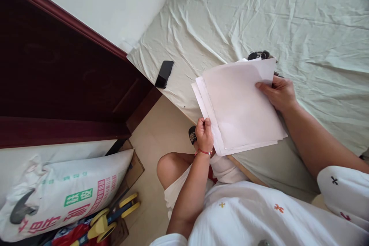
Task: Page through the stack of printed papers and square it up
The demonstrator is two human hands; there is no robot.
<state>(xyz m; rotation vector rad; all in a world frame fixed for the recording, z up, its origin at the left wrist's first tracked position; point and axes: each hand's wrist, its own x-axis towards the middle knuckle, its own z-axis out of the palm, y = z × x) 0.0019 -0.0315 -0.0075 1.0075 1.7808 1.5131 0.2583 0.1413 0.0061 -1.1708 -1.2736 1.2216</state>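
Several loose sheets of white paper (239,103) lie in an uneven stack between my two hands, above the edge of the bed and my lap. My left hand (204,134) pinches the stack's left edge, its fingers closed. On the far right side, my right hand (279,93) grips the paper with the thumb on top and the fingers hidden underneath. The top sheet looks blank. Just behind the upper edge of the paper, some dark objects (258,55), partly covered, rest on the sheet; I cannot make out what they are.
A black phone (164,74) lies near the corner of the wrinkled pale bedsheet (317,27). To the left are a dark red wooden door (57,54), a full white printed sack (72,188) and a yellow-wheeled toy (103,225) on the floor.
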